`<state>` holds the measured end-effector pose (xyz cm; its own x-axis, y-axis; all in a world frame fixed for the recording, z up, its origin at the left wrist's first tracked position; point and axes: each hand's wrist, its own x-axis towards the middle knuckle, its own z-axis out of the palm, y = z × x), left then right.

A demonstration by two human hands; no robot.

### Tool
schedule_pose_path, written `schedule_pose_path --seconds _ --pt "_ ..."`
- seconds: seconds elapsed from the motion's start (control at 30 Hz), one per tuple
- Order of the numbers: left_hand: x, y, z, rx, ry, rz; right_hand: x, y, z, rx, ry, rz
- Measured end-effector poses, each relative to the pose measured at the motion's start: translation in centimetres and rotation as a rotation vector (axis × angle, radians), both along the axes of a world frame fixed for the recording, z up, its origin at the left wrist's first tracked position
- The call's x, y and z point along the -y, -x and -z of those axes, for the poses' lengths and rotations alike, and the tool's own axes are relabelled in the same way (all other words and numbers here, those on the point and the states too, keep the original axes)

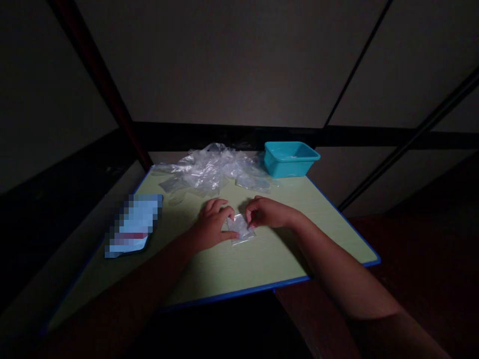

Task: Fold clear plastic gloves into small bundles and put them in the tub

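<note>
A small clear plastic packet (241,229) lies flat on the pale green table (224,274), between my two hands. My left hand (212,224) has its thumb and a fingertip on the packet's left side, pinching it there. From the right, my right hand (267,212) reaches in with curled fingers, and its thumb and index tips hold the packet's right edge. What is inside the packet is too small to tell.
A heap of crumpled clear plastic bags (209,169) covers the table's back. The turquoise basket (290,167) stands at the back right corner. A phone or tablet (134,224), blurred, lies at the left edge. Dark panels rise behind.
</note>
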<state>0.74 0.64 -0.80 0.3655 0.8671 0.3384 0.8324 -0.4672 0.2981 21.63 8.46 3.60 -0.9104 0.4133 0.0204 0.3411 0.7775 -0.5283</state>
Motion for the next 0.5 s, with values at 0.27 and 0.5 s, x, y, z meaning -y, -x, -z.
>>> schedule_pose_path --seconds 0.27,0.5 --pt "0.1 0.0 -0.1 0.010 0.007 0.002 -0.5 -0.5 0.0 0.034 0.070 0.109" --pt "0.2 -0.1 0.0 0.006 0.000 -0.020 0.5 -0.1 -0.4 0.090 0.075 0.039"
